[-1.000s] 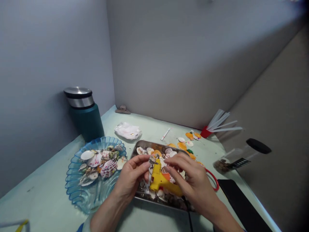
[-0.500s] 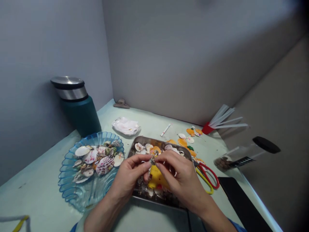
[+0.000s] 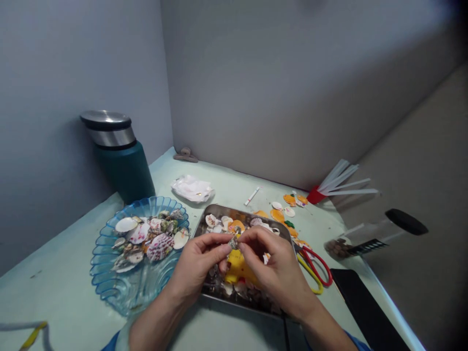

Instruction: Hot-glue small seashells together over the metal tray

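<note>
Both hands meet over a metal tray [image 3: 209,218] full of seashells. My left hand [image 3: 197,268] pinches a small grey shell [image 3: 231,242] between thumb and fingers. My right hand [image 3: 275,269] pinches the same small shell from the other side. Under the hands a yellow glue gun [image 3: 237,269] lies in the tray, its black cord running off the near edge.
A blue glass plate [image 3: 120,287] with several shells sits to the left, a teal flask [image 3: 120,161] behind it. Red and yellow scissors [image 3: 314,270], loose orange shells [image 3: 281,213], glue sticks [image 3: 341,183], a lying jar [image 3: 365,234] and a black tablet [image 3: 365,307] are to the right.
My right hand has let go of the yellow glue gun, which now lies in the tray, and has come up to pinch the small shell together with my left hand.
</note>
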The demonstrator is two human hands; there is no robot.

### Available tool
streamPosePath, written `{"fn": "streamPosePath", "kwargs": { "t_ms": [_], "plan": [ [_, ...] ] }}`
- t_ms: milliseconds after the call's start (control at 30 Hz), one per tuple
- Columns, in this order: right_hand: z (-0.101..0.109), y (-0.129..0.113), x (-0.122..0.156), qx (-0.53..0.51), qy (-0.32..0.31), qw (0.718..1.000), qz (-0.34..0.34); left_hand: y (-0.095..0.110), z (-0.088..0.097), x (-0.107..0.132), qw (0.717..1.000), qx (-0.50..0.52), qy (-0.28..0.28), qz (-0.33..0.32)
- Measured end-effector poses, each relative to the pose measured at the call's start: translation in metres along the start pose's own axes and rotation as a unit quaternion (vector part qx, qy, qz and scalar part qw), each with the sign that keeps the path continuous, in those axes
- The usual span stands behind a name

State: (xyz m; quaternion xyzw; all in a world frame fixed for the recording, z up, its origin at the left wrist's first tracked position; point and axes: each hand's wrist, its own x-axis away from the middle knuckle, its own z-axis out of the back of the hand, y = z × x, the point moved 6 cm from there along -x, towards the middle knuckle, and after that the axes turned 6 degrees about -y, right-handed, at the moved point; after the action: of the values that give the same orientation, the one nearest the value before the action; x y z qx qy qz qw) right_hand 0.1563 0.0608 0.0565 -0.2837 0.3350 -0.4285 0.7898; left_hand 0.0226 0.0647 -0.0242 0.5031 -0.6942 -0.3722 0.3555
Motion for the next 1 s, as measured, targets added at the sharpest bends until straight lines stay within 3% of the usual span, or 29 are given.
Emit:
{"fn": "streamPosePath", "kwargs": {
  "t_ms": [433, 1000],
  "plan": [
    [0.005, 0.006, -0.001, -0.036, 0.011, 0.998, -0.044, -0.001, 0.0, -0.002, 1.0, 0.01, 0.005, 0.0],
    [0.001, -0.006, -0.001, 0.053, 0.013, 0.997, 0.048, 0.001, 0.002, -0.002, 1.0, -0.009, 0.011, -0.004]
  ]
}}
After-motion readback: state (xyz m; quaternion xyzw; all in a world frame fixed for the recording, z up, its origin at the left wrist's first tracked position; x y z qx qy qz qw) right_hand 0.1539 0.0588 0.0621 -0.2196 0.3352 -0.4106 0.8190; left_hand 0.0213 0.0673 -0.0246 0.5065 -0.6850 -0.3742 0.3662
